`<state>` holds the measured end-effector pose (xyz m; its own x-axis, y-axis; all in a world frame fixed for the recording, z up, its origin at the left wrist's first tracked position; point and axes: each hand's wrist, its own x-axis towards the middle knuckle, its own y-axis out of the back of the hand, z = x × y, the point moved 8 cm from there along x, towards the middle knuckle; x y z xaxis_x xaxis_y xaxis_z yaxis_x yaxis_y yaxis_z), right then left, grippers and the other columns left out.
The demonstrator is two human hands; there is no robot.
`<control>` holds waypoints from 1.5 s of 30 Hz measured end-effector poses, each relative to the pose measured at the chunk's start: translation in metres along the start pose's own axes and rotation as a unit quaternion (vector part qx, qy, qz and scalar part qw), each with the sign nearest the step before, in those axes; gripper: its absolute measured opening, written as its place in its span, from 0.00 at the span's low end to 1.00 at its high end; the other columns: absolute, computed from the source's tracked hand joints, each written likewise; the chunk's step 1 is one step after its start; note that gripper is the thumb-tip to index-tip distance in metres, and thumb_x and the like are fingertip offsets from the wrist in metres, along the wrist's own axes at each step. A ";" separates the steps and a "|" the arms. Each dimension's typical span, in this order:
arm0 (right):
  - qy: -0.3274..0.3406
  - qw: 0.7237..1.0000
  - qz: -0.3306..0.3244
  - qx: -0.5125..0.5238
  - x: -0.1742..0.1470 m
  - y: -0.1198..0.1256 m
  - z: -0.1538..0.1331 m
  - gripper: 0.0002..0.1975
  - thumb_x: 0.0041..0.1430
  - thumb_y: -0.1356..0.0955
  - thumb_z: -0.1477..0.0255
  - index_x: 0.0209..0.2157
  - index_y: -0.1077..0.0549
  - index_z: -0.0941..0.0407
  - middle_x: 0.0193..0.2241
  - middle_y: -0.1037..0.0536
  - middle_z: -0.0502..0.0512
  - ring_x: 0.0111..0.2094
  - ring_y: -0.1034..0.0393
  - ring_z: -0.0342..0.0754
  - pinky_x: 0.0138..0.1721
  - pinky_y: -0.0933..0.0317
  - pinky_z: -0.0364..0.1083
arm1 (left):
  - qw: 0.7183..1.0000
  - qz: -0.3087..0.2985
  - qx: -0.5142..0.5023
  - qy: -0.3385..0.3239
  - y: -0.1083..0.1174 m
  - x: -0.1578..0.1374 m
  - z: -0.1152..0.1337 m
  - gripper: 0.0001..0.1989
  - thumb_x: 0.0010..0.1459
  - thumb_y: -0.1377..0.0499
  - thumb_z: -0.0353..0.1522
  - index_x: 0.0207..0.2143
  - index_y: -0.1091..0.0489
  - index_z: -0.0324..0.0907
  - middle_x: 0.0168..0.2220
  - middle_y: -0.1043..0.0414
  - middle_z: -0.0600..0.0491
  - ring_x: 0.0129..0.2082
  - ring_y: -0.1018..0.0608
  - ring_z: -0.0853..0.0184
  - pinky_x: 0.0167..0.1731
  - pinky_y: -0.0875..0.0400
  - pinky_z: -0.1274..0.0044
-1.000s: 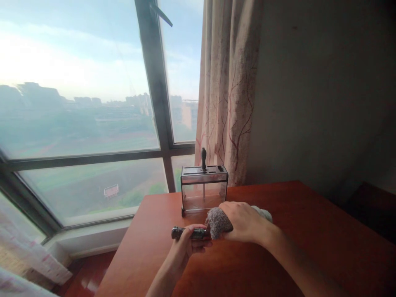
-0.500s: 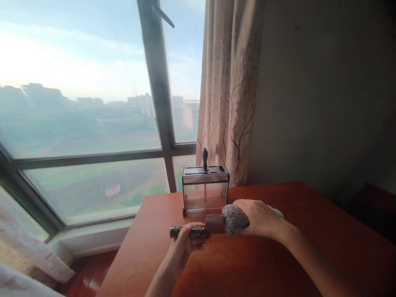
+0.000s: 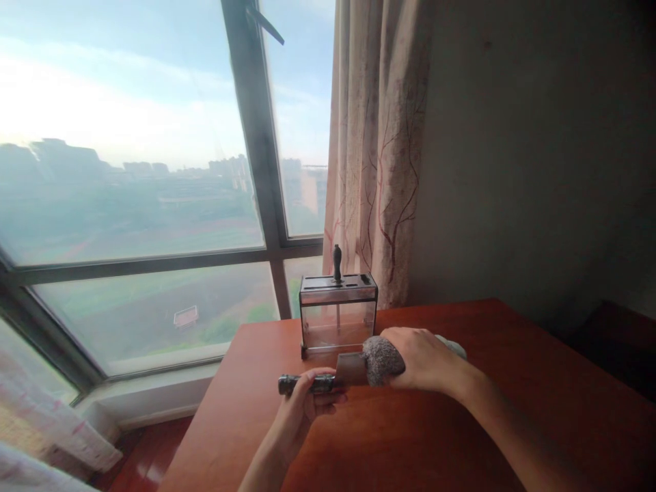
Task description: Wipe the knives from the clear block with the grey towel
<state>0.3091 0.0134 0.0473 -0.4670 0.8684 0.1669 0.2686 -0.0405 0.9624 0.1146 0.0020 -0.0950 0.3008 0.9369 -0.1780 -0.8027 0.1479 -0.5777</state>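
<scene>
My left hand (image 3: 302, 400) is closed round the dark, patterned handle of a kitchen knife (image 3: 351, 369), a cleaver-like one with a broad blade. The blade points right, above the tabletop. My right hand (image 3: 428, 359) is closed on a fluffy grey cloth (image 3: 382, 360), which is wrapped over the blade and hides its far part. A paler bit of cloth shows behind the right hand. Just beyond the knife stands a clear knife holder (image 3: 338, 321) with a dark frame. One black-handled tool (image 3: 337, 263) sits upright in its top slot.
The reddish-brown wooden table (image 3: 230, 424) spreads under both hands. A large window (image 3: 143, 260) lies to the left and ahead, with a patterned curtain (image 3: 379, 157) at its right side. A grey wall (image 3: 512, 171) rises behind the table's right part.
My right hand has shifted slightly left along the blade with the grey cloth. The left hand keeps its hold on the handle. The whole view has slid a little.
</scene>
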 end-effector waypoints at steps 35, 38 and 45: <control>-0.014 0.970 0.088 0.226 0.003 0.021 0.018 0.23 0.42 0.27 0.70 0.44 0.29 0.55 0.38 0.21 0.54 0.39 0.27 0.52 0.39 0.36 0.46 | 1.000 0.004 -0.007 -0.001 0.001 -0.002 0.006 0.19 0.54 0.42 0.44 0.40 0.28 0.38 0.35 0.19 0.42 0.34 0.19 0.56 0.31 0.34 0.74; -0.006 0.975 0.055 0.216 0.001 0.020 0.017 0.19 0.43 0.28 0.70 0.40 0.28 0.55 0.36 0.21 0.52 0.36 0.28 0.51 0.36 0.37 0.44 | 1.000 0.006 -0.004 0.002 0.001 -0.002 0.006 0.19 0.54 0.42 0.45 0.39 0.28 0.39 0.35 0.19 0.42 0.33 0.19 0.57 0.30 0.34 0.74; 0.009 0.993 0.004 0.116 0.003 0.010 0.001 0.19 0.41 0.27 0.66 0.38 0.29 0.52 0.35 0.21 0.50 0.36 0.27 0.52 0.34 0.40 0.44 | 1.000 0.017 0.019 0.010 0.003 0.000 0.002 0.19 0.54 0.42 0.44 0.38 0.27 0.38 0.34 0.19 0.42 0.32 0.19 0.57 0.30 0.34 0.75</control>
<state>0.3113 0.0164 0.0575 -0.4777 0.8599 0.1799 0.4590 0.0697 0.8857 0.1113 0.0026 -0.0949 0.2837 0.9350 -0.2130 -0.8315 0.1292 -0.5403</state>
